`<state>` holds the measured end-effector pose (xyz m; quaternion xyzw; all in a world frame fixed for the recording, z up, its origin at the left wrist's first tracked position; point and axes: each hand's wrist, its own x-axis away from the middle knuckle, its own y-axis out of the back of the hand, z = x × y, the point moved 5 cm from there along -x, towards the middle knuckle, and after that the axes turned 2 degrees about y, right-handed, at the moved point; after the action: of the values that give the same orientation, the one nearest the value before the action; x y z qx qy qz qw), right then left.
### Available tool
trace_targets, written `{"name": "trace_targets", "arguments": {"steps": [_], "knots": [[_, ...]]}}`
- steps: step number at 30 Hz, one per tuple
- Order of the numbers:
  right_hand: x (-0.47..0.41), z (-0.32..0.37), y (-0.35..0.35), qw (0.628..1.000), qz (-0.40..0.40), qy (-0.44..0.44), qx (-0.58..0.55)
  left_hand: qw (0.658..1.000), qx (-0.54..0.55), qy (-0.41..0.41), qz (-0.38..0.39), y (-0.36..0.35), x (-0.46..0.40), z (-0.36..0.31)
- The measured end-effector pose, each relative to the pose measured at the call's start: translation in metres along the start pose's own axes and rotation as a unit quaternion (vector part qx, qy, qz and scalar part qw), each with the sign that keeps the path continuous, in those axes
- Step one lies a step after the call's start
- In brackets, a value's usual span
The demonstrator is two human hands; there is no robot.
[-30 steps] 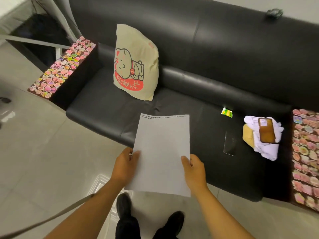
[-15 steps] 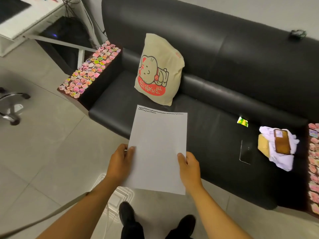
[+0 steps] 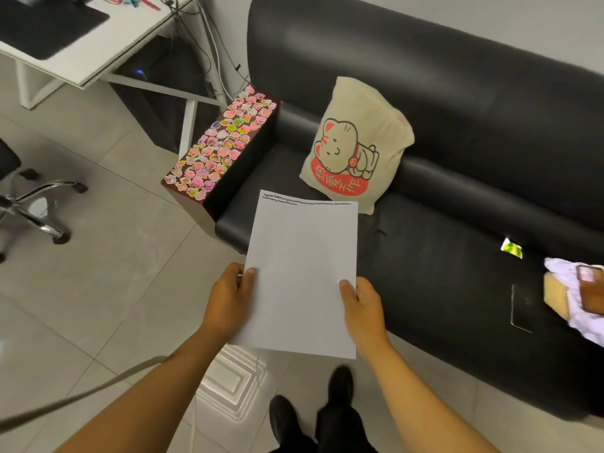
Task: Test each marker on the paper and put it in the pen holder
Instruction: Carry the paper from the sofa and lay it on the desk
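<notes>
A white sheet of paper (image 3: 302, 273) with two thin scribbled lines along its top edge is held out in front of me, above the floor and the sofa's front edge. My left hand (image 3: 228, 297) pinches its left edge, thumb on top. My right hand (image 3: 362, 305) pinches its right edge the same way. No marker and no pen holder can be made out in this view.
A black leather sofa (image 3: 457, 158) carries a cream cat-print cushion (image 3: 356, 148), a phone (image 3: 523, 307) and a bundle of cloth (image 3: 578, 295) at right. Its sticker-covered armrest (image 3: 222, 145) sits left. A white desk (image 3: 81, 44) and office chair base (image 3: 32, 204) stand farther left.
My view has swung left, so the sofa and cushion slid right and the desk and chair came into sight. Both hands keep the same hold on the paper.
</notes>
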<state>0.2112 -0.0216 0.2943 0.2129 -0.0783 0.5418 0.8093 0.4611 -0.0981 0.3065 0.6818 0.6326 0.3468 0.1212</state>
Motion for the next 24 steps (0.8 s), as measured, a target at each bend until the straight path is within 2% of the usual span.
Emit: {"name": "trace_targets", "arguments": {"steps": [14, 24], "knots": [[-0.115, 0.098, -0.168, 0.994, 0.083, 0.055, 0.039, 0.994, 0.035, 0.068, -0.076, 0.124, -0.135, 0.037], [-0.180, 0.163, -0.281, 0.988, 0.141, 0.051, 0.037, 0.985, 0.064, 0.105, -0.123, 0.214, -0.221, 0.058]]}}
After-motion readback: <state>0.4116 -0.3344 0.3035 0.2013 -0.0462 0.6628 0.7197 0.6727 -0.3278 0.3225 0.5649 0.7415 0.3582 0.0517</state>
